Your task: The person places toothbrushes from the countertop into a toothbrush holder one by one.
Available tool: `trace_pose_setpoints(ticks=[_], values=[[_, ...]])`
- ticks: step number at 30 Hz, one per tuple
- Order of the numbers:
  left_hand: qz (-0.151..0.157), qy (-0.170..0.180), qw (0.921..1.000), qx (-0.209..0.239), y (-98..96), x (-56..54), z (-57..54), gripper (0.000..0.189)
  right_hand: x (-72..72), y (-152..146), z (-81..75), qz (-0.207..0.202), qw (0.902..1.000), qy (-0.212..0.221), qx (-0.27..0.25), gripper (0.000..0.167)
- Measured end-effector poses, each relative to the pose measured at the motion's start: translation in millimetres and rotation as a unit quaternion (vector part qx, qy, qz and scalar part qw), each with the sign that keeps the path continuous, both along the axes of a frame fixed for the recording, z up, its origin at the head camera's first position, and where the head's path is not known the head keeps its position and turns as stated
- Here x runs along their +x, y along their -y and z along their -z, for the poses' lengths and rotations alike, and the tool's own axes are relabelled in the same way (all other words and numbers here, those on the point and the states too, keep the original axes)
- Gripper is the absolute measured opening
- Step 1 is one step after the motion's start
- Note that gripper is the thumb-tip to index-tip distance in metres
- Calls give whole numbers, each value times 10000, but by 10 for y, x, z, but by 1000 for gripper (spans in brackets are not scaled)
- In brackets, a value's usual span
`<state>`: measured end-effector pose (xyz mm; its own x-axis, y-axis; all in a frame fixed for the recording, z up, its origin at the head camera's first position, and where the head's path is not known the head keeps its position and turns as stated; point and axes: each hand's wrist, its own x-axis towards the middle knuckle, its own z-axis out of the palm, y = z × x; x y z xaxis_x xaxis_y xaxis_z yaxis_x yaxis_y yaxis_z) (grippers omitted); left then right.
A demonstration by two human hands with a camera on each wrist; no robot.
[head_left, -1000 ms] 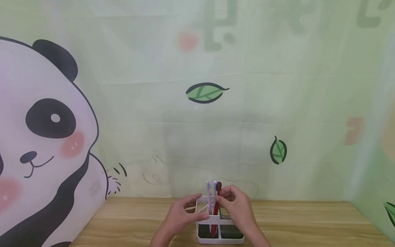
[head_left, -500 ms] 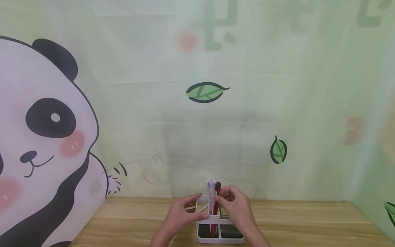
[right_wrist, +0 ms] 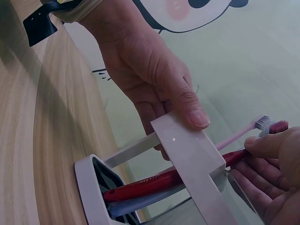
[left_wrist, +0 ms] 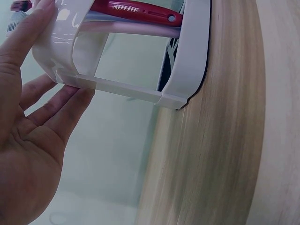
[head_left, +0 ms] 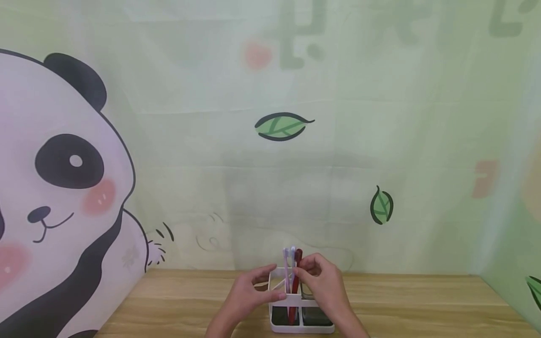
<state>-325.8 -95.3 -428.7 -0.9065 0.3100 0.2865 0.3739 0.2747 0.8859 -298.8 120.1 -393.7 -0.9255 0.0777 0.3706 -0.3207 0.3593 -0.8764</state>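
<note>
In the head view a white toothbrush holder (head_left: 293, 301) with a dark base stands upright on the table. My left hand (head_left: 247, 293) grips its left side, thumb on the front band; in the left wrist view the fingers (left_wrist: 70, 105) reach round the frame. My right hand (head_left: 327, 284) pinches the upper part of a red toothbrush (head_left: 296, 284), whose printed handle (right_wrist: 145, 184) passes down into the front left compartment. Beside it in that compartment stand a pink toothbrush (head_left: 286, 272) and a pale blue toothbrush (head_left: 293, 253). Part of the red brush's head is hidden by the right fingers.
The holder stands on a wood-grain table (head_left: 190, 305). Behind it hangs a pale green backdrop (head_left: 203, 150), printed with a panda and leaves. A clear panel or cup (right_wrist: 239, 194) shows in the holder's right part, its kind unclear.
The tops of the toothbrushes have shifted very slightly to the left. Both hands and the holder stay where they were.
</note>
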Motion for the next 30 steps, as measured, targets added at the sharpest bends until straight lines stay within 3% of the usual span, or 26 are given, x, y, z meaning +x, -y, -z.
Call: trace_pose_setpoints(ticks=[18,30], values=[[9,57,10000,24,12,-14,4,71,6,12,17,-135,9994,-169,259,17],[65,-45,9999,79,15,-10,10,70,11,-16,16,-175,9992,-34,357,17]])
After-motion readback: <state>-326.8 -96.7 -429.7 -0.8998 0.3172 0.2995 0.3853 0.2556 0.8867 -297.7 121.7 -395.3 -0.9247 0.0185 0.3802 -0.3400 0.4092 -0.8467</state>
